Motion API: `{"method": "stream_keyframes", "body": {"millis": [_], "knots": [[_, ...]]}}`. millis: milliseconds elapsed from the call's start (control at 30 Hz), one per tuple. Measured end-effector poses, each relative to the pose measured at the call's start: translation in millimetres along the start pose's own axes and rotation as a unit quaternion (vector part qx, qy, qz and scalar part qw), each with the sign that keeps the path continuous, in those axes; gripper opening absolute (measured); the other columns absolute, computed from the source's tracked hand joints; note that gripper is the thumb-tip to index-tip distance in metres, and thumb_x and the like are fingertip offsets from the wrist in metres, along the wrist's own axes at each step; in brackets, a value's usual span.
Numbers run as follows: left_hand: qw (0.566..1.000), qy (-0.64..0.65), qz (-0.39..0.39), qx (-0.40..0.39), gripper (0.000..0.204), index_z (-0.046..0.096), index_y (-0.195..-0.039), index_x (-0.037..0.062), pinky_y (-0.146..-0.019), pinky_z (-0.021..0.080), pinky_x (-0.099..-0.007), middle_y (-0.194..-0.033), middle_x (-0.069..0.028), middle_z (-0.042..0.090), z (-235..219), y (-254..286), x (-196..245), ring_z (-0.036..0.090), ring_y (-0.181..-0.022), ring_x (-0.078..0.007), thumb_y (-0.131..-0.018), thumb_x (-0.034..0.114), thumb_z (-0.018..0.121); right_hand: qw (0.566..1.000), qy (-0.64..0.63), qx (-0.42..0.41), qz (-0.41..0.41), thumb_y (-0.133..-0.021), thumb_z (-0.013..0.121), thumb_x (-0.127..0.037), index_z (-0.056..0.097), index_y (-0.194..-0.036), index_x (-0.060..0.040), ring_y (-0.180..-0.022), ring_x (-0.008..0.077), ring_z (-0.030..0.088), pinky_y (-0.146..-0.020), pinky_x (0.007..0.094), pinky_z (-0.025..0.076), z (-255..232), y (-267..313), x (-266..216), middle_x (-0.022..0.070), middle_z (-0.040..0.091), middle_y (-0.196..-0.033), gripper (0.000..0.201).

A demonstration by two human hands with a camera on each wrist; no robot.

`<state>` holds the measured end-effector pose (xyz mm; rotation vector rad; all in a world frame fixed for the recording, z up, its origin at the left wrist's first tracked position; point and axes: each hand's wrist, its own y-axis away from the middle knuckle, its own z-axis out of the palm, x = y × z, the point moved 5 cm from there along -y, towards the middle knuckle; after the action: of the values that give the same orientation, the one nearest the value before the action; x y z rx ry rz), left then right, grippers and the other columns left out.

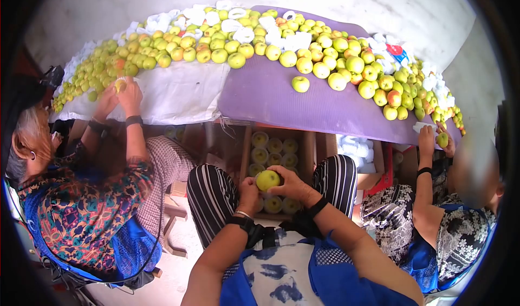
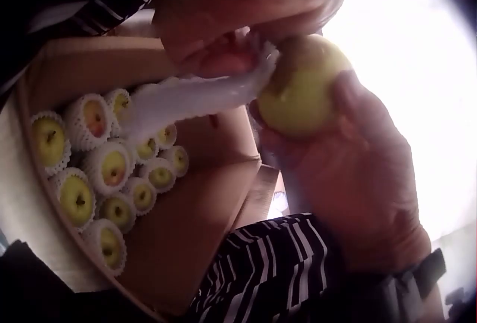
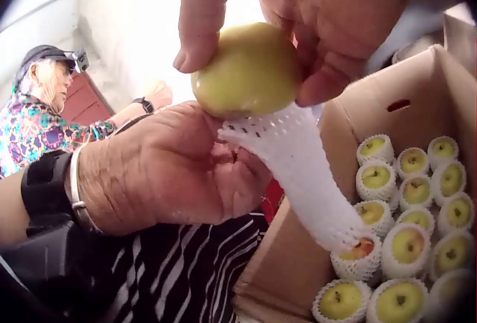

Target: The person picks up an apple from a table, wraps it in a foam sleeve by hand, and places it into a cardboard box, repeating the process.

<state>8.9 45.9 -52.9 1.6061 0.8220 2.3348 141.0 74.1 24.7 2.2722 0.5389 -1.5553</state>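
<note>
A yellow-green apple [image 1: 268, 181] is gripped by the right hand [image 1: 292, 185], thumb on one side and fingers on the other. The left hand [image 1: 249, 196] pinches the mouth of a white foam net sleeve [image 3: 298, 166] against the apple's underside. In the right wrist view the sleeve hangs down from the apple [image 3: 247, 70], narrow and hollow, and the left hand [image 3: 171, 170] lies below the right hand [image 3: 320, 17]. The left wrist view has the sleeve [image 2: 190, 103] stretching sideways from the left hand [image 2: 246, 10], beside the apple [image 2: 304, 88] in the right hand [image 2: 350, 166].
Below the hands stands a cardboard box [image 3: 298, 263] with rows of sleeved apples [image 3: 401, 302]. Ahead, a purple mat [image 1: 271, 94] bears a long heap of loose apples [image 1: 355, 65] and foam sleeves. A person sits on each side, holding an apple; another box [image 1: 355, 154] holds white sleeves.
</note>
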Motion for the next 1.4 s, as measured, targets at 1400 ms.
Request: {"method": "stream_keyframes", "body": {"millis": [1400], "knots": [[0.995,0.082,0.037,-0.037,0.006,0.052,-0.081,0.0052,-0.051,0.049,-0.0245,-0.075,-0.0020,0.057,1.1,0.5,7.0,0.056,-0.065,-0.0101,-0.080,0.011,0.054,0.894,-0.396,0.027,0.209,-0.066,0.065,-0.010,0.052,-0.108,-0.0017,-0.086,0.0157,0.056,-0.075,0.0284,0.045,15.7,2.6,43.0,0.0063,0.057,-0.097,0.044]]}}
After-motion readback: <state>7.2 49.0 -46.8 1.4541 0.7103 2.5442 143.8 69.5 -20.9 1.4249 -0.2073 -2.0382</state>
